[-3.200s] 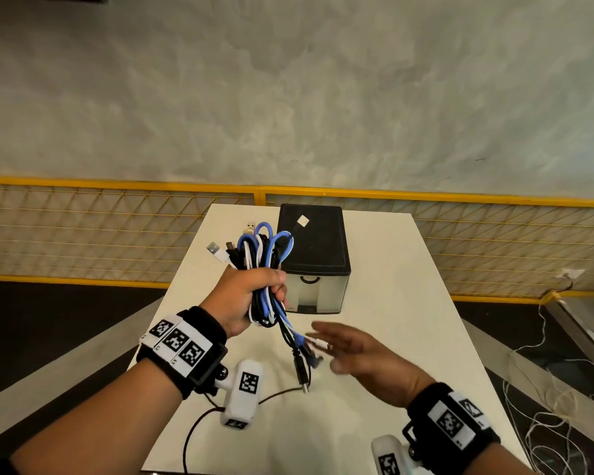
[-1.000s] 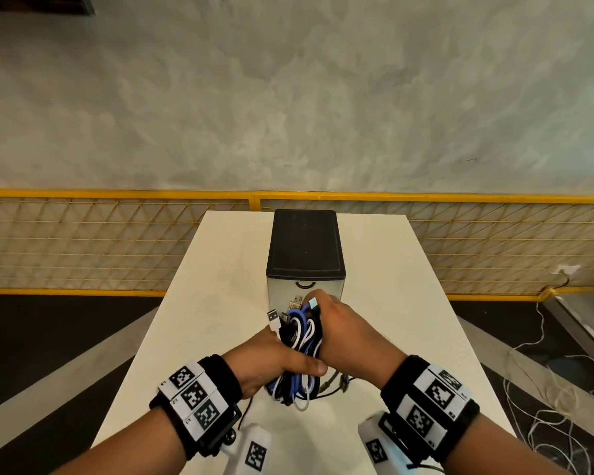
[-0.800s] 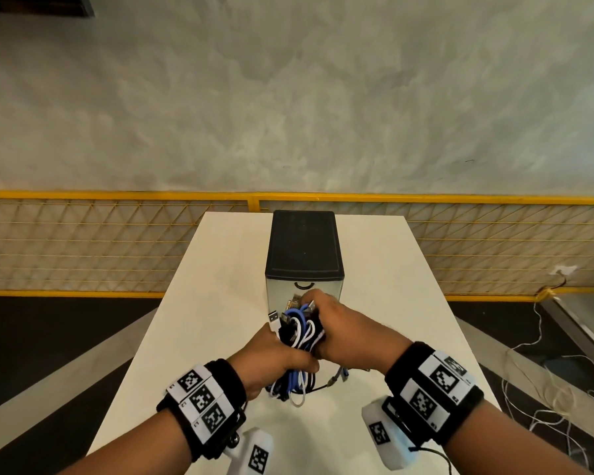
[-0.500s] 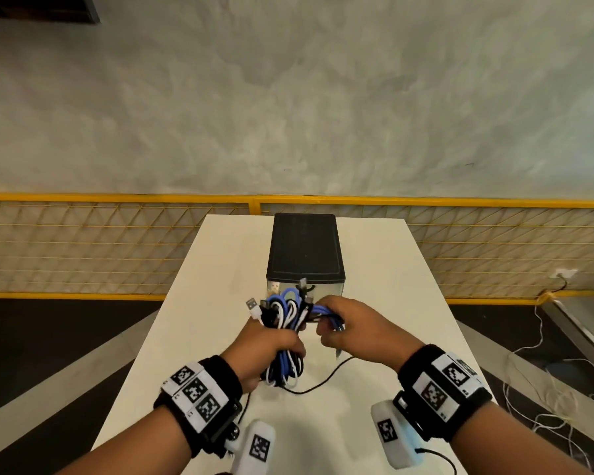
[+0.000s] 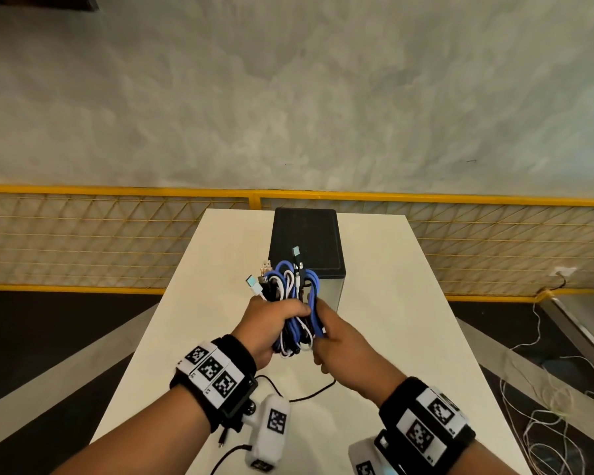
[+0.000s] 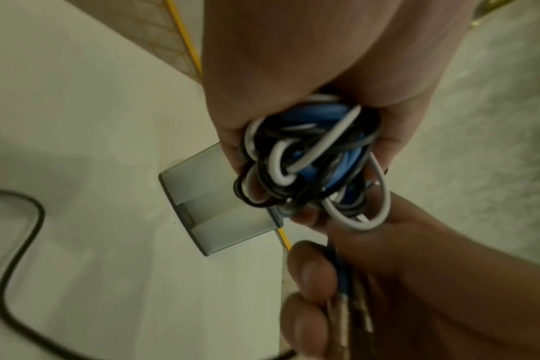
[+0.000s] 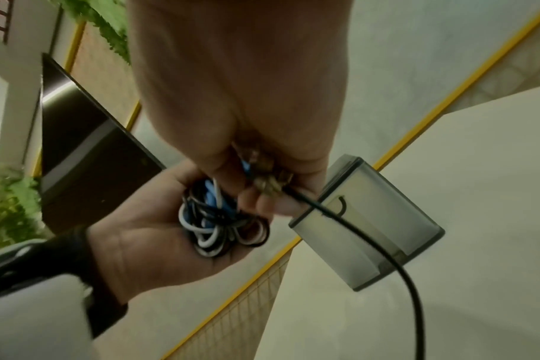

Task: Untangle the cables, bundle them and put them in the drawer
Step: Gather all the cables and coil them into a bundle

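I am squeezing the soft, floppy cables (image 5: 290, 303) in my left hand (image 5: 271, 323); my right hand (image 5: 343, 341) is pinching, maybe, their loose plug ends.

No readable words, brand names or numbers appear in any view. The only sign-like marks are black-and-white square code patterns — three on the white panel of the left wristband (image 5: 212, 369) behind the left hand (image 5: 267, 325), others on the right wristband (image 5: 429, 426) behind the right hand (image 5: 343, 347), and one on each white wrist camera housing (image 5: 270, 432) beneath — none legible as text.
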{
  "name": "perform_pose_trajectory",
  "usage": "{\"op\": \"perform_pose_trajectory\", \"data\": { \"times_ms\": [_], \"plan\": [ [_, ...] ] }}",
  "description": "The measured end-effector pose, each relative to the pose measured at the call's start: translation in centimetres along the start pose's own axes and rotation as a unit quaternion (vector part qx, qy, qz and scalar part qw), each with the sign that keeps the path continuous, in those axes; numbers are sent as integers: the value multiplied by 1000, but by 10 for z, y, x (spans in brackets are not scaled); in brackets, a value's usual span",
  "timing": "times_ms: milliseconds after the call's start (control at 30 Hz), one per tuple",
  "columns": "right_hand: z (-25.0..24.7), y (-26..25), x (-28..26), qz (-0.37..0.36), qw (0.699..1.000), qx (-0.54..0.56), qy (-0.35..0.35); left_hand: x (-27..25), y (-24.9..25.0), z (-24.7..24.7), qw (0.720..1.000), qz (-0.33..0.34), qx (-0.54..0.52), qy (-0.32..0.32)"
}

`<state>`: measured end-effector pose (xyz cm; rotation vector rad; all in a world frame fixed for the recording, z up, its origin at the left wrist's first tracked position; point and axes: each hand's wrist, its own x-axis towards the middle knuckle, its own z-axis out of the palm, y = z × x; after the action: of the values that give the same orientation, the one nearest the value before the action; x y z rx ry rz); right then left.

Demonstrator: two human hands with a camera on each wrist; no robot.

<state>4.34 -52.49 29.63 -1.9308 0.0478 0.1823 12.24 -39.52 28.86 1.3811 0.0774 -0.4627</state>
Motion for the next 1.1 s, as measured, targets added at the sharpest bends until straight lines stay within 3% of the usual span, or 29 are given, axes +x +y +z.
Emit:
{"op": "perform_pose_trajectory", "data": {
  "times_ms": [100,267,400,533,667,733,833,967,1100],
  "plan": [
    [0,-2,-5,3,998,-18,-56,0,0,-3,999,-9,15,-34],
    [5,0,-2,74,993,-68,-65,-6,-1,3,995,-12,22,-100],
    [5,5,0,88,992,-38,-87,-5,-3,6,998,-10,17,-66],
    [6,4,-1,73,994,-22,-77,-5,-7,9,998,-13,-54,-41],
    [2,7,-1,11,992,-122,-29,-4,-13,14,990,-47,-134,-19],
    [0,9,0,10,990,-138,-36,-4,-15,14,985,-59,-159,-23],
    [1,10,-2,19,995,-67,-65,-4,-12,12,987,-41,-155,-24],
    [5,21,2,26,995,91,-12,-1,6,12,987,-21,-157,-18],
    [5,35,-10,56,980,174,-81,7,31,5,977,10,-206,-48]
  ]
}}
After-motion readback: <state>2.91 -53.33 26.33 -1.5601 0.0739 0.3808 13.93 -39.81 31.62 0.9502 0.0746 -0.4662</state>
